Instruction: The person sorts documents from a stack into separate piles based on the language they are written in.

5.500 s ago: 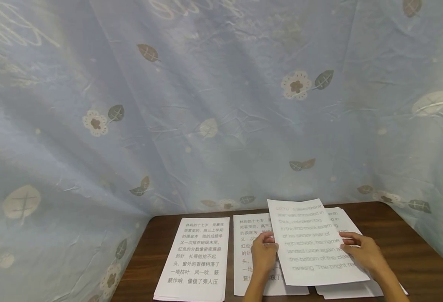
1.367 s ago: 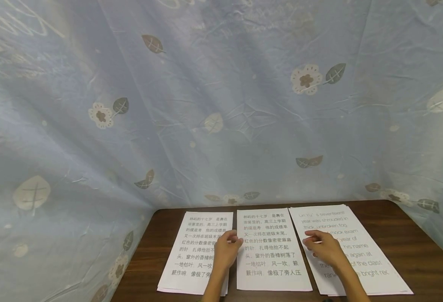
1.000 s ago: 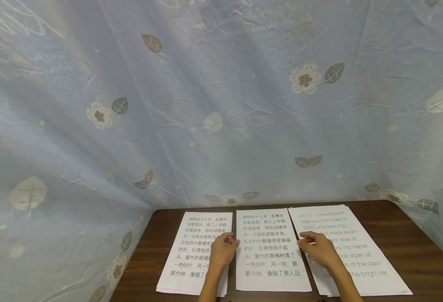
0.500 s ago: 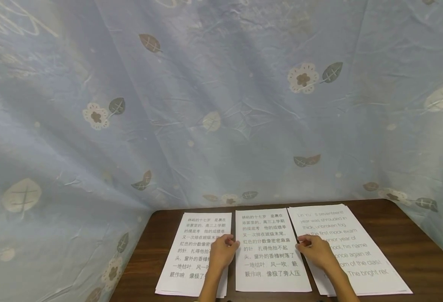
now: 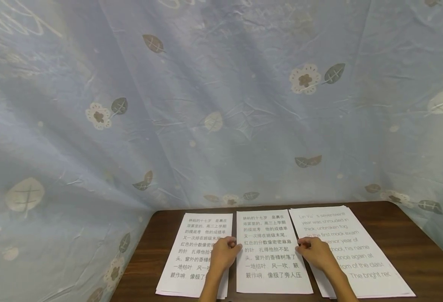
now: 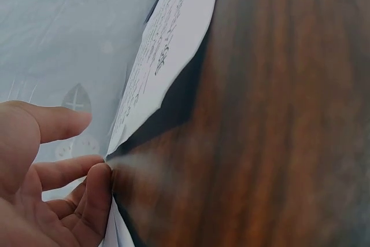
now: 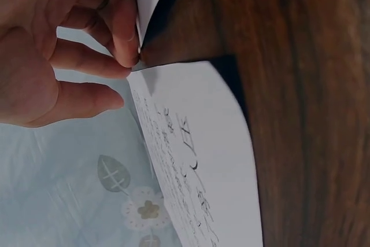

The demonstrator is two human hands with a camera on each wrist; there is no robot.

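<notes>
In the head view, a middle stack of printed paper (image 5: 267, 251) with Chinese text lies flat between the two hands. My left hand (image 5: 223, 256) is at its left edge, resting partly over the left paper stack (image 5: 191, 256). My right hand (image 5: 316, 253) is at its right edge, over part of the right stack (image 5: 361, 247), which bears English text. The left wrist view has fingertips touching the edge of the middle paper (image 6: 167, 56), the thumb apart from it. Likewise, the right wrist view has fingertips at the paper's (image 7: 196, 160) edge and the thumb apart.
All three stacks lie side by side on a dark brown wooden table (image 5: 406, 247). Behind and left of it hangs a pale blue curtain (image 5: 244, 147) with leaf and flower prints. Narrow strips of wood separate the stacks.
The English-text sheet, earlier held up by both hands, now lies on the right stack. Both hands have moved left to the middle stack's sides; lately the right hand shifted slightly left to its edge.
</notes>
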